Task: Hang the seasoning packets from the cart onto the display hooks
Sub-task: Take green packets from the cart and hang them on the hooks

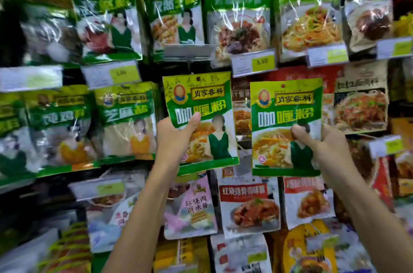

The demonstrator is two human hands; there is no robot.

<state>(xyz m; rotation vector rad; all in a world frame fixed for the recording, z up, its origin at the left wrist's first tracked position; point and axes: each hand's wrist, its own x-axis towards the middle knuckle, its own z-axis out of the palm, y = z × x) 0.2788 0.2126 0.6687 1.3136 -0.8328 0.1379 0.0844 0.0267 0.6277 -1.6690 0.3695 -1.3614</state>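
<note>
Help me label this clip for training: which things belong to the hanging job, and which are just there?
In the job:
left hand, gripping a green packet
right hand, pinching a second green packet

Just there:
packets on the rack
red-topped packet
yellow price tag

Two green-and-yellow curry packets (200, 116) (286, 125) bear white and yellow lettering; price tags (254, 63) are white with yellow-green patches.
</note>
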